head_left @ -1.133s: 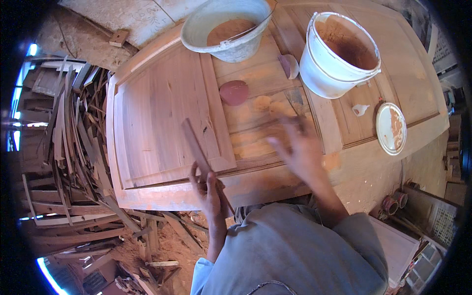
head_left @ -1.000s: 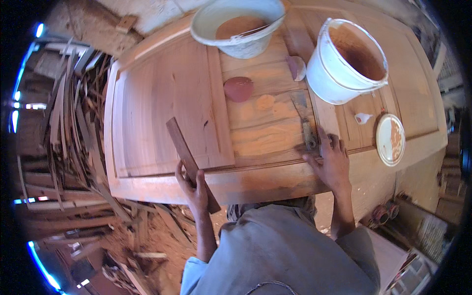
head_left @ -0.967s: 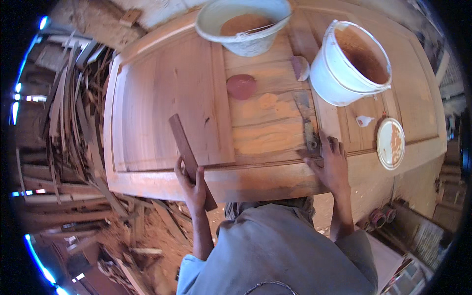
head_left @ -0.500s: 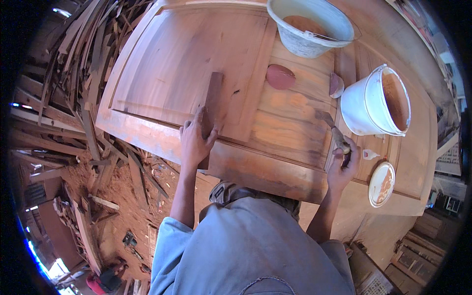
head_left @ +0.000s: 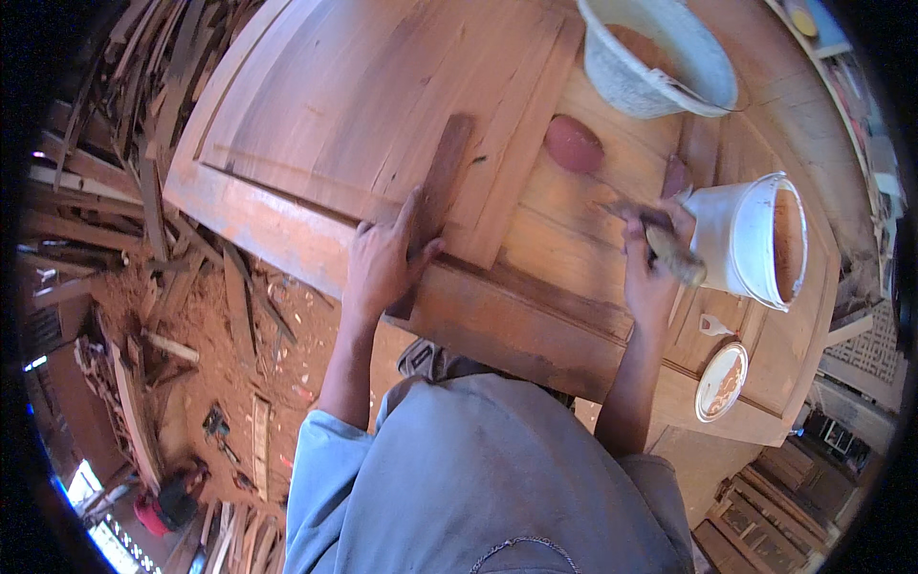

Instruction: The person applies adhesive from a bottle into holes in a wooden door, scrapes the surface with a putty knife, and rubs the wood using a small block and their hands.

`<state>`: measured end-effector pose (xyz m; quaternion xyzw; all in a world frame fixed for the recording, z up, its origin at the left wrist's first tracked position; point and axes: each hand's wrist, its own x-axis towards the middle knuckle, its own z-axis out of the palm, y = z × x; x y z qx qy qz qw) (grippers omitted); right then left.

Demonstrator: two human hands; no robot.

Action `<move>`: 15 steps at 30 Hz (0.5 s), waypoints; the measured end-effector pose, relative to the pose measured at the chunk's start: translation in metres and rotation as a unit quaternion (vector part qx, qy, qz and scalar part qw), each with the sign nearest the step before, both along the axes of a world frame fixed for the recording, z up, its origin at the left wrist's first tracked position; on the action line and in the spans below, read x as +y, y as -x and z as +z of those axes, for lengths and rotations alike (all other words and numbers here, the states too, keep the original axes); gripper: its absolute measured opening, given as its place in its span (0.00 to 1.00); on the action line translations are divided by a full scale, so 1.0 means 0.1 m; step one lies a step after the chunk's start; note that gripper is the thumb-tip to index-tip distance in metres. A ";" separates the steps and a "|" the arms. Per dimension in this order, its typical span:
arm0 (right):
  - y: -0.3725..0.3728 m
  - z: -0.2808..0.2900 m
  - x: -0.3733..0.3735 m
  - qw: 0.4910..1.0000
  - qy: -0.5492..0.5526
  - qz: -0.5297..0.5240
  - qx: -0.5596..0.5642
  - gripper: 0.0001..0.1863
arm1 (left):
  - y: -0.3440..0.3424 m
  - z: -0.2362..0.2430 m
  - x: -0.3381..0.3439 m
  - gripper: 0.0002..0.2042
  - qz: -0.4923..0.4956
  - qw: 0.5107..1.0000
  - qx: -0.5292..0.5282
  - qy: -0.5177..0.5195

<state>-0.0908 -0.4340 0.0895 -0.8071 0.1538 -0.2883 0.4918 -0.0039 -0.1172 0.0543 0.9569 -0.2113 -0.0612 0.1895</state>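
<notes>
My left hand (head_left: 381,261) grips a dark wood strip (head_left: 449,151) lying over the near part of a panelled wooden door (head_left: 316,86). My right hand (head_left: 647,271) holds a putty knife (head_left: 669,247) by its worn handle, raised over a plank section with orange patches; motion blurs the blade. Just beyond it lie a round dark-red pad (head_left: 574,143) and a smaller similar piece (head_left: 675,172), partly hidden. A white bucket (head_left: 727,244) with brown material inside stands right of my right hand, and a grey basin (head_left: 622,77) with brown contents stands at the back.
A white lid (head_left: 722,383) and a small white plastic piece (head_left: 715,325) lie on the door's right part. Wood offcuts (head_left: 153,86) are heaped along the left over reddish ground. What looks like a person (head_left: 167,502) in red and dark clothing is at the lower left.
My right hand has picked up the putty knife and lifted it. My left hand has shifted its grip along the strip. The view has turned, putting the buckets further right.
</notes>
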 end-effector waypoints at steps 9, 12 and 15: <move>-1.26 -0.22 0.24 0.964 -0.058 0.255 0.047 0.14 | -0.15 0.24 0.16 0.25 -0.026 0.998 0.041 -0.038; -1.38 -0.30 0.21 0.965 0.016 0.259 0.034 0.13 | -0.22 0.21 0.23 0.23 -0.045 0.997 0.051 -0.043; -1.39 -0.31 0.20 0.962 0.072 0.258 0.058 0.11 | -0.27 0.29 0.22 0.23 -0.054 0.995 0.060 -0.061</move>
